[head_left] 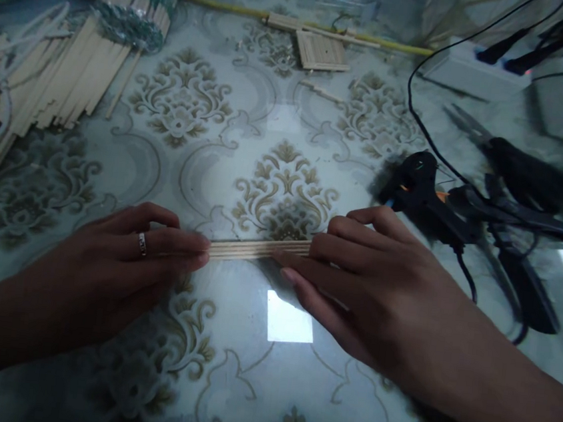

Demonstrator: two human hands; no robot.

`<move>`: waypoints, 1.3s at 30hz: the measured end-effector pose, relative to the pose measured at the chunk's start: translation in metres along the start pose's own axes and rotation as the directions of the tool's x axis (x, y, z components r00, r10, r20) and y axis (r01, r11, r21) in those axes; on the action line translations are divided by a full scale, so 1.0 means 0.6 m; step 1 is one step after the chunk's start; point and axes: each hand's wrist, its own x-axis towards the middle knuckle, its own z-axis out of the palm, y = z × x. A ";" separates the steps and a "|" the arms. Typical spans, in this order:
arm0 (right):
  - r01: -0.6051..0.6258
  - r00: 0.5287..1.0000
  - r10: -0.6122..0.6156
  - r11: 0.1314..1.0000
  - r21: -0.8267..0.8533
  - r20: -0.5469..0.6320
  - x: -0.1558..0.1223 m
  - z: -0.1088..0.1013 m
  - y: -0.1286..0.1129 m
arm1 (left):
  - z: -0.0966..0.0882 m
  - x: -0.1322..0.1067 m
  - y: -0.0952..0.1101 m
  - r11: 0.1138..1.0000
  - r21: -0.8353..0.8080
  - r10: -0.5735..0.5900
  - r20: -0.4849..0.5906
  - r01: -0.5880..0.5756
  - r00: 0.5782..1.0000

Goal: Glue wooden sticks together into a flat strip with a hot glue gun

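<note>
A small row of thin wooden sticks (257, 249) lies flat on the glass-topped patterned table (249, 134), side by side. My left hand (120, 261), with a ring on one finger, presses its stretched fingertips on the sticks' left end. My right hand (375, 281) lies with fingers stretched flat over the right end, covering it. Both hands hold the sticks down against the table.
A heap of loose wooden sticks (58, 80) lies at the far left, with bundled sticks (142, 2) behind. A small glued stick panel (321, 51) sits at the back. A black glue gun (424, 196), scissors (526, 176) and cables lie right of my right hand.
</note>
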 end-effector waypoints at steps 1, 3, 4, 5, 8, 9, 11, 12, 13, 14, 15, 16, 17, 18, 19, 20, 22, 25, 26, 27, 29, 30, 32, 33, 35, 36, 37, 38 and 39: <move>0.002 1.000 -0.002 1.000 0.000 0.002 0.001 0.001 -0.003 | 0.000 0.000 0.000 1.000 0.002 0.009 -0.007 -0.009 1.000; 0.008 1.000 -0.008 1.000 -0.013 0.006 0.004 0.003 -0.010 | 0.001 0.001 -0.001 1.000 0.000 0.019 -0.021 -0.019 1.000; 0.006 1.000 -0.006 1.000 -0.026 0.002 0.005 0.003 -0.014 | 0.001 0.001 -0.001 1.000 -0.003 0.019 -0.023 -0.019 1.000; 0.006 1.000 -0.006 0.999 -0.036 0.006 0.007 0.003 -0.017 | 0.002 0.001 -0.002 1.000 -0.007 0.019 -0.025 -0.019 1.000; -0.022 0.999 0.022 0.999 -0.034 0.024 0.007 0.002 -0.024 | 0.002 0.000 -0.003 1.000 -0.005 0.013 -0.023 -0.013 1.000; -0.036 0.999 0.037 0.999 -0.020 0.033 0.006 0.002 -0.024 | 0.002 0.000 -0.003 1.000 -0.002 0.013 -0.019 -0.013 1.000; -0.065 0.997 0.064 0.998 0.015 0.053 0.002 0.002 -0.022 | 0.002 0.001 -0.003 1.000 -0.003 0.019 -0.006 -0.019 1.000; -0.078 0.996 0.076 0.996 0.035 0.057 0.000 0.002 -0.020 | 0.002 0.001 -0.003 1.000 -0.002 0.017 -0.004 -0.017 1.000; -0.083 0.995 0.080 0.995 0.057 0.059 -0.001 0.002 -0.018 | 0.002 0.002 -0.003 1.000 0.000 0.019 -0.008 -0.019 1.000; -0.088 0.995 0.084 0.993 0.076 0.056 -0.001 0.002 -0.015 | 0.002 0.003 -0.002 1.000 0.004 0.023 -0.013 -0.023 1.000; -0.092 0.995 0.087 0.992 0.092 0.050 -0.001 0.002 -0.012 | 0.002 0.003 -0.002 1.000 0.007 0.027 -0.020 -0.026 0.999; -0.092 0.995 0.088 0.990 0.111 0.040 0.000 0.002 -0.010 | 0.001 0.004 -0.002 1.000 0.011 0.028 -0.025 -0.028 0.999; -0.093 0.996 0.091 0.986 0.135 0.025 0.001 0.001 -0.008 | 0.001 0.004 -0.002 0.999 0.014 0.031 -0.028 -0.031 0.999; -0.096 0.995 0.098 0.982 0.164 0.000 0.003 0.001 -0.006 | 0.001 0.005 -0.003 0.999 0.012 0.035 -0.024 -0.035 0.999; -0.106 0.993 0.112 0.976 0.190 -0.024 0.006 0.000 -0.005 | 0.001 0.005 -0.003 0.999 0.007 0.035 -0.022 -0.035 0.999; -0.115 0.990 0.129 0.971 0.211 -0.057 0.008 -0.001 -0.005 | 0.001 0.004 -0.003 1.000 -0.001 0.028 -0.018 -0.028 0.999; -0.134 0.981 0.162 0.964 0.230 -0.103 0.012 -0.001 -0.005 | 0.001 0.003 -0.002 1.000 -0.019 0.021 -0.013 -0.021 1.000; -0.118 0.988 0.137 0.970 0.213 -0.076 0.015 0.005 -0.009 | 0.002 0.001 0.002 0.999 -0.039 0.001 -0.017 -0.002 1.000; -0.095 0.992 0.110 0.973 0.211 -0.058 0.015 0.009 -0.011 | 0.002 0.001 0.003 0.999 -0.040 -0.004 -0.017 0.003 1.000; -0.078 0.996 0.087 0.976 0.205 -0.036 0.016 0.012 -0.014 | 0.002 0.001 0.004 0.999 -0.037 -0.009 -0.017 0.009 1.000; -0.050 0.998 0.055 0.982 0.182 -0.020 0.015 0.019 -0.018 | 0.001 0.002 0.006 1.000 -0.023 -0.010 -0.016 0.010 1.000; -0.046 0.999 0.049 0.985 0.168 -0.015 0.015 0.022 -0.020 | 0.001 0.003 0.007 1.000 -0.016 -0.005 -0.013 0.005 1.000; -0.041 0.999 0.043 0.990 0.138 -0.012 0.013 0.024 -0.023 | 0.001 0.005 0.008 1.000 -0.010 0.012 -0.011 -0.012 1.000; -0.037 0.999 0.039 0.991 0.130 -0.014 0.013 0.024 -0.024 | 0.001 0.007 0.008 1.000 -0.010 0.023 -0.017 -0.024 1.000; -0.036 0.999 0.038 0.990 0.136 -0.011 0.011 0.024 -0.023 | 0.001 0.008 0.008 1.000 -0.005 0.028 -0.031 -0.028 0.999; -0.038 0.999 0.040 0.989 0.141 -0.009 0.010 0.023 -0.022 | 0.000 0.009 0.008 1.000 0.002 0.031 -0.041 -0.031 0.999; -0.040 0.999 0.042 0.989 0.144 -0.008 0.010 0.022 -0.021 | 0.000 0.009 0.008 0.999 0.013 0.031 -0.037 -0.030 0.999; -0.040 0.999 0.041 0.989 0.145 -0.007 0.010 0.022 -0.020 | -0.001 0.009 0.009 0.999 0.025 0.044 -0.035 -0.043 0.998; -0.038 0.999 0.040 0.989 0.144 -0.012 0.010 0.021 -0.020 | -0.001 0.009 0.009 0.998 0.036 0.050 -0.030 -0.049 0.998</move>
